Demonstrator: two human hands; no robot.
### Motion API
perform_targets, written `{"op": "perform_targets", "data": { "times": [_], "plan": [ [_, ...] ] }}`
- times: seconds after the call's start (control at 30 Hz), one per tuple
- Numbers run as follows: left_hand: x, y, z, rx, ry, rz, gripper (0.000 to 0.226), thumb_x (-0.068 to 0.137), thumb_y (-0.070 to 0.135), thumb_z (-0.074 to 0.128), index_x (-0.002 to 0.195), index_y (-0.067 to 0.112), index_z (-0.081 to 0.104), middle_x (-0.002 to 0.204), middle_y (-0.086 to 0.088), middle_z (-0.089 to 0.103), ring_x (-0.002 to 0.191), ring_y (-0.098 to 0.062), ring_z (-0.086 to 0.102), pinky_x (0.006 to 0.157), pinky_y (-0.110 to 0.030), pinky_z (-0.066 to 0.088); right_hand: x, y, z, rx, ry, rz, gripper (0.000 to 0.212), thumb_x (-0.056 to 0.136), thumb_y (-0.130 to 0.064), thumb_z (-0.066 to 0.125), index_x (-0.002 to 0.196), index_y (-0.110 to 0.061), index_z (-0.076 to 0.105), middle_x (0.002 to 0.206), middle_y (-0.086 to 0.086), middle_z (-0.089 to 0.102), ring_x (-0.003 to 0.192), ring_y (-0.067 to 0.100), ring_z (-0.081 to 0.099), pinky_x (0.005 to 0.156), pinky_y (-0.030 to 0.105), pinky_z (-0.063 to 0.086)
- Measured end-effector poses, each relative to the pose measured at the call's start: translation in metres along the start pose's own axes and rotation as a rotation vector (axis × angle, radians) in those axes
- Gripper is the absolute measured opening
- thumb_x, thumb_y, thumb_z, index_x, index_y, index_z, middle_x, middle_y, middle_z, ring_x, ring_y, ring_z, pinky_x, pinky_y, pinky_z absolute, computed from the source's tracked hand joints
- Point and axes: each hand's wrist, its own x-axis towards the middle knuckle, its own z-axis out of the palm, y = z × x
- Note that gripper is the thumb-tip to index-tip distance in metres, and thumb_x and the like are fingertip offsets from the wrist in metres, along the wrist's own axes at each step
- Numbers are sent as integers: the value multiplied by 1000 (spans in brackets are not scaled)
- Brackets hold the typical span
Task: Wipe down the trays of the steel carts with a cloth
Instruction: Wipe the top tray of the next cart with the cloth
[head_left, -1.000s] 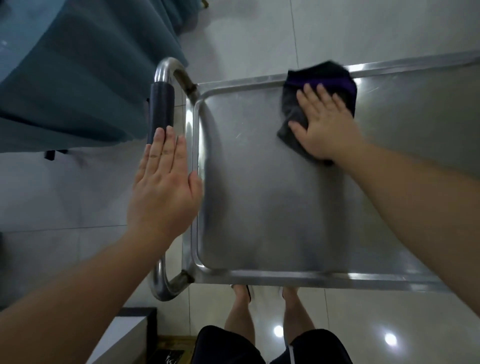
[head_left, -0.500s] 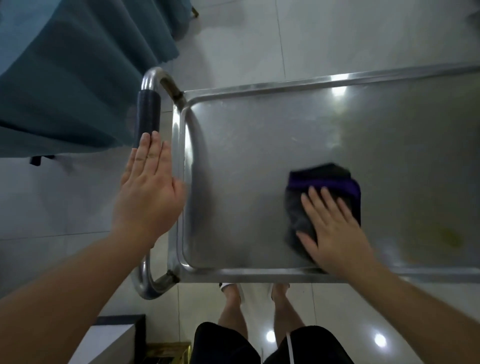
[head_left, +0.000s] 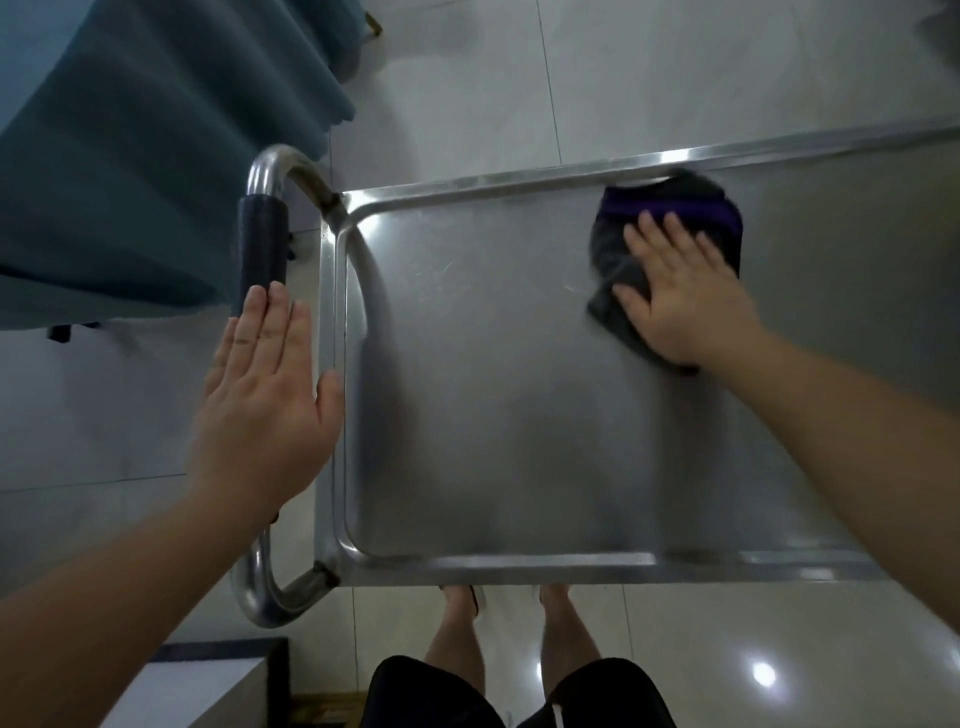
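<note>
My flat right hand has pushed the cloth from the tray's near rim to the far rim; my left hand, fingers straight, stays by the handle.

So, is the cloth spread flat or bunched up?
Bunched: the cloth shows folded dark and purple layers under the flat right hand.

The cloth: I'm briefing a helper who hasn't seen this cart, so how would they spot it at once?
Start at the shiny steel cart tray filling the middle of the view, then look to its far rim on the right side. There the right hand presses flat on a crumpled dark grey cloth with a purple band. It is the only soft, dark thing on the bare metal.
</note>
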Motion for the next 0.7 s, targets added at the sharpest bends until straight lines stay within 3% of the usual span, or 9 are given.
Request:
{"op": "perform_targets", "data": {
  "times": [0.13, 0.3, 0.4, 0.57, 0.7],
  "plan": [
    [1, 4, -3, -5, -1, -5, 73, 106, 44, 24, 167, 4, 16, 176, -13, 5, 163, -20, -6, 132, -41, -3, 65, 4, -20, -30, -14, -15, 76, 103, -65, 15, 167, -26, 2, 174, -5, -8, 160, 17, -8, 129, 41, -4],
    [0, 3, -3, -10, 2, -12, 72, 106, 43, 25, 167, 6, 15, 177, -12, 5, 163, -19, -6, 132, -42, -1, 56, 0, -21, -25, -3, -11, 81, 100, -69, 13, 167, -26, 2, 175, -5, -6, 160, 16, -8, 129, 41, -3],
    [0, 1, -2, -9, -4, -6, 72, 107, 44, 24, 168, 8, 13, 177, -10, 3, 163, -17, -8, 132, -41, -2, 12, -1, -5, -26, 31, -18, 81, 100, -70, 15, 167, -25, 6, 175, -4, 0, 160, 16, -4, 129, 41, -1],
    [1, -1, -1, -12, 8, -5, 72, 107, 45, 25, 168, 9, 13, 177, -9, 4, 163, -14, -10, 126, -25, -18, -114, 11, 44, -21, 66, -6, 76, 104, -64, 22, 167, -22, 13, 175, 0, 11, 161, 21, 7, 129, 47, 13],
    [1, -3, 0, -48, 10, 8, 72, 107, 44, 25, 168, 9, 11, 177, -9, 2, 162, -13, -12, 127, -28, -17, -220, 28, 81, -57, 17, 30, 77, 104, -65, 21, 167, -21, 12, 175, 1, 8, 160, 25, 11, 128, 52, 16]
  ]
}}
